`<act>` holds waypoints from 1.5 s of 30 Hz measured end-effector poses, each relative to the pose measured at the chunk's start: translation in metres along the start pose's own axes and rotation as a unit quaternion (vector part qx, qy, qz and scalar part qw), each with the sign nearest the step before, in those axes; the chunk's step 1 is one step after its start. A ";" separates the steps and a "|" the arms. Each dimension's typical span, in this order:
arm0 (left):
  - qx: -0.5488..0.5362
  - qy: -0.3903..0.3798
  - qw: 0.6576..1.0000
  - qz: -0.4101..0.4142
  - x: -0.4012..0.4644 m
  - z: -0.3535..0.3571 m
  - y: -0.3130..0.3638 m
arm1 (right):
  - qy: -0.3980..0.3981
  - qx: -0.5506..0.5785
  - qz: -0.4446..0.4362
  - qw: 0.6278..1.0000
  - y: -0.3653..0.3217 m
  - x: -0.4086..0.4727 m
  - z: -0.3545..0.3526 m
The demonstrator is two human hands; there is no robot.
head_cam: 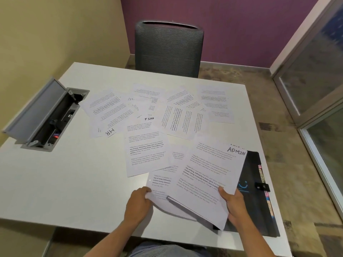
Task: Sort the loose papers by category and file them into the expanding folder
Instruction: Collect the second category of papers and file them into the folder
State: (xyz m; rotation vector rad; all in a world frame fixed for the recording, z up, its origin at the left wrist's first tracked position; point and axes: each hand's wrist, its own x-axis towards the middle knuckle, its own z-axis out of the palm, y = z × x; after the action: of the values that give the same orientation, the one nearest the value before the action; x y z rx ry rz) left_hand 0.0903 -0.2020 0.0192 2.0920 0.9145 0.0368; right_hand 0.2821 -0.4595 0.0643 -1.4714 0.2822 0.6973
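- Starting at the far left, an open cable box (pixel 46 115) is set into the white table (pixel 61 182), with its grey lid tilted up and away to the left.
- Just right of the box, loose printed papers (pixel 111 108) lie spread over the middle of the table, many overlapping each other at different angles.
- One sheet marked "HR" (pixel 109 132) lies on the left side of the spread, turned sideways, and partly under other sheets.
- A sheet marked "FINA" (pixel 149 119), with the rest of the word covered, lies near the middle of the spread.
- The left hand (pixel 138 203) is at the near edge of the table; its grip is closed on the near left corner of a printed sheet (pixel 160 184), the fingers curled around the paper's edge.
- That sheet lies partly under the sheet marked "ADMIN" (pixel 209 179), which is raised a little and tilted, with the handwritten word at its far right corner.
- The right hand (pixel 233 204) holds the "ADMIN" sheet at its near right edge, the thumb on top of the paper and the fingers below it.
- The black expanding folder (pixel 254 182) lies flat at the right side of the table, partly covered by the "ADMIN" sheet; coloured tabs show along its right edge.
- Behind the table a grey chair (pixel 168 49) stands against a purple wall (pixel 241 25).
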 end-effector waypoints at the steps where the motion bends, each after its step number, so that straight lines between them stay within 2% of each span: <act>1: 0.016 -0.020 1.000 0.009 0.000 -0.001 -0.001 | -0.002 0.000 0.004 1.000 0.001 -0.001 0.002; 4: 0.081 -0.038 0.996 0.020 0.003 -0.006 -0.008 | -0.010 -0.006 0.013 1.000 0.006 -0.002 0.006; 10: 0.051 0.064 0.996 0.024 0.012 -0.034 -0.021 | 0.000 -0.022 0.015 1.000 0.018 -0.007 0.013; 13: 0.075 0.095 0.992 0.039 0.020 -0.046 -0.028 | 0.021 -0.026 0.013 0.999 0.024 -0.012 0.014; 19: 0.238 0.053 0.959 0.145 0.040 -0.063 -0.061 | 0.055 -0.031 0.015 0.998 0.036 -0.020 0.020; 23: 0.238 0.028 0.955 0.173 0.056 -0.072 -0.072 | 0.064 -0.029 0.013 0.997 0.042 -0.026 0.027; 26: 0.201 0.065 0.967 0.145 0.059 -0.069 -0.065 | 0.073 -0.025 0.018 0.997 0.047 -0.030 0.030; 29: 0.188 0.076 0.961 0.186 0.065 -0.063 -0.047 | 0.081 -0.031 0.023 0.996 0.052 -0.034 0.034; 32: 0.229 0.039 0.948 0.216 0.081 -0.054 -0.039 | 0.083 -0.039 0.029 0.995 0.055 -0.038 0.036; 36: 0.269 0.007 0.945 0.188 0.095 -0.052 -0.034 | 0.083 -0.047 0.033 0.995 0.055 -0.040 0.037; 45: 0.354 0.003 0.900 0.256 0.107 -0.055 -0.037 | 0.067 -0.053 0.035 0.996 0.053 -0.035 0.036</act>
State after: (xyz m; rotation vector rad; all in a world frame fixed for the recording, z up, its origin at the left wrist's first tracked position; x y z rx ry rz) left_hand 0.1292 -0.0841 -0.0006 2.9690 0.3633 -0.0212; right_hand 0.2152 -0.4360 0.0462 -1.6187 0.4063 0.6790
